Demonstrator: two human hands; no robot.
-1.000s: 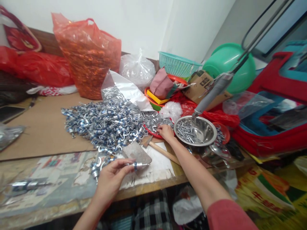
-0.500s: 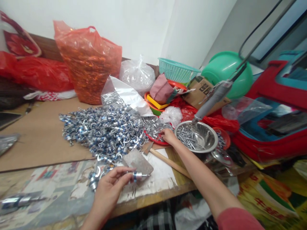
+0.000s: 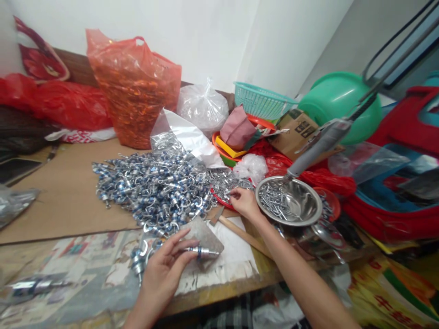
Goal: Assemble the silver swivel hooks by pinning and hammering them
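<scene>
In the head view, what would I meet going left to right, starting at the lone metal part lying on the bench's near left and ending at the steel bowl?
Blue-banded metal part → left hand → blue-ringed metal fastener it holds → right hand → steel bowl.

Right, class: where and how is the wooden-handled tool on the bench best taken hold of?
Probably around the middle of its wooden handle, from above and the near-left side. The handle is slim and straight, lying slantwise, metal head farther away; the right forearm passes close by its other end.
</scene>
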